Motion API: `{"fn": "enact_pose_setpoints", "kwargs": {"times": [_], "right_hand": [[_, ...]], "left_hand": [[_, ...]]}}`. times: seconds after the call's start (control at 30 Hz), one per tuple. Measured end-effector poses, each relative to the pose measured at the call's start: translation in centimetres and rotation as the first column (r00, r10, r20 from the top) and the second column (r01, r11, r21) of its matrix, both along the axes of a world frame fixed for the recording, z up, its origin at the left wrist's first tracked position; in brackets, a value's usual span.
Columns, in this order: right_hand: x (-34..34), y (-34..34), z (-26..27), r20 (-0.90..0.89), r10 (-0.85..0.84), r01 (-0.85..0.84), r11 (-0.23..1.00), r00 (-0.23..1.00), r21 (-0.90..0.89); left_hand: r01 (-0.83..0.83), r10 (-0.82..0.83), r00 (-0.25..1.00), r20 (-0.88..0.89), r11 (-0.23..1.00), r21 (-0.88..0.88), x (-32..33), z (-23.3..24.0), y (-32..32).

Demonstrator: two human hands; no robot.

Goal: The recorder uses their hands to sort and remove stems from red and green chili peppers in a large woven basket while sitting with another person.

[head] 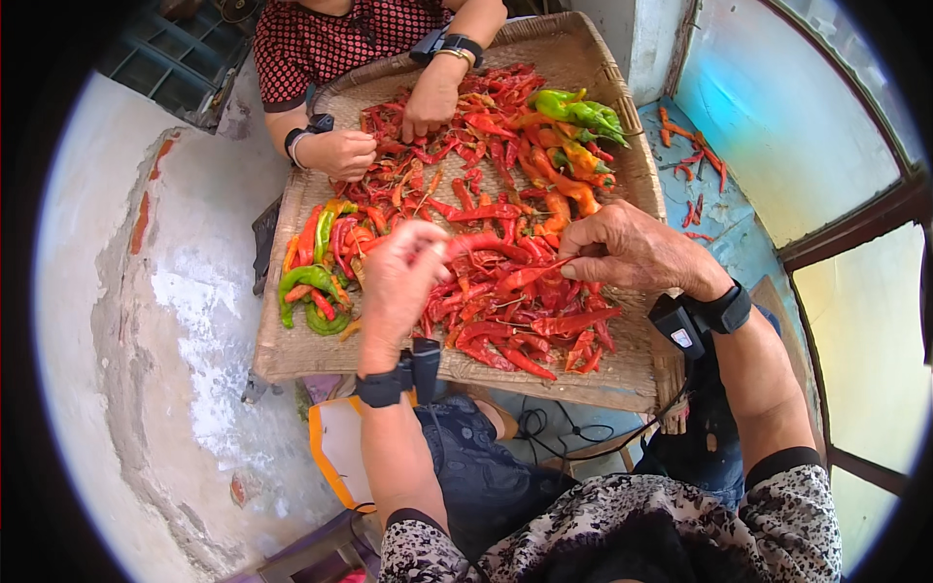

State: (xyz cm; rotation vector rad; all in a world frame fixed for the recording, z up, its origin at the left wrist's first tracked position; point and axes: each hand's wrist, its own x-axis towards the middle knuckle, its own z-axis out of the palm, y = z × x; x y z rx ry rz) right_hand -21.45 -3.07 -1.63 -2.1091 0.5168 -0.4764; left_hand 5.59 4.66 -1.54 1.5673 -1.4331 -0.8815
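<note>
A woven tray (649,167) bears many red chili peppers (510,306). My right hand (619,248) pinches the thin end of a red chili pepper (531,275) between thumb and fingers, over the near part of the heap. My left hand (404,277) is raised a little to the left, blurred, its fingers bent; beside its fingertips is a larger red pepper (481,242), and whether it is held I cannot tell. Green peppers (310,280) lie among red ones at the tray's left, and more green peppers (579,113) and orange peppers (568,182) at the far right.
Across the tray, another person's hands (434,102) touch the dried red peppers. Several peppers (700,149) lie on a blue surface (729,218) at the right, beside window panes. A black cable (536,423) hangs beneath the tray's near edge. A worn wall (182,291) stands at the left.
</note>
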Motion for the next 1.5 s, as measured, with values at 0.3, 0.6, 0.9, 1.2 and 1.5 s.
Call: {"fn": "enact_pose_setpoints", "kwargs": {"times": [0.3, 0.6, 0.9, 1.2, 1.5], "right_hand": [[0.4, 0.2, -0.3, 0.065, -0.03, 0.028, 0.999, 0.997, 0.037], [0.8, -0.5, -0.3, 0.261, -0.209, 0.218, 0.976, 0.943, -0.008], [1.1, -0.5, -1.2, 0.262, -0.234, 0.249, 0.968, 0.936, -0.025], [1.7, -0.3, -0.5, 0.281, -0.309, 0.297, 0.951, 0.909, 0.084], [2.0, -0.3, -1.4, 0.282, -0.198, 0.234, 0.967, 0.939, -0.098]], "left_hand": [[-0.03, 0.117, 0.513, 0.85, 0.993, -0.118, 4.3, -4.5, -1.3], [-0.096, 0.129, 0.851, 0.508, 0.991, -0.091, 3.5, -2.5, 0.6], [-0.241, 0.251, 0.968, 0.003, 0.931, -0.273, 0.7, 1.9, 2.4], [-0.342, 0.294, 0.925, -0.243, 0.92, -0.191, 1.0, 0.1, -1.7], [0.092, -0.105, 0.915, -0.389, 0.994, -0.053, -7.1, 0.2, -1.4]]}}
